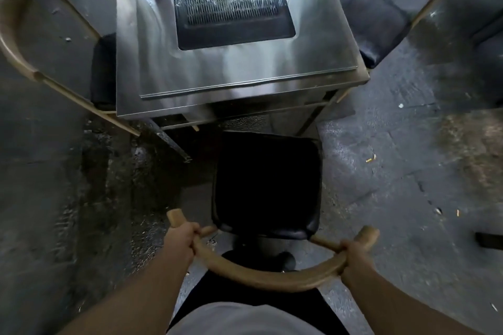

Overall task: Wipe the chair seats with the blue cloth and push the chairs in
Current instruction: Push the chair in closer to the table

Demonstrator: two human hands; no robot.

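View from above of a chair at the near end of a steel table. Both hands grasp the curved wooden backrest: the left hand has its fingers wrapped around the rail near its left tip, and the right hand has its fingers clenched around the rail near its right tip. The black padded seat lies directly ahead of the hands, its far edge just at the table's near edge, most of the seat still out from under the top. A dark rectangular recess set into the tabletop holds a ribbed metal grate; its other contents cannot be made out under the glare. A second chair stands at the table's left side and a third chair at the right, both with dark seats partly tucked beneath the top. The blue cloth is not visible. The floor is wet grey concrete with scattered litter.
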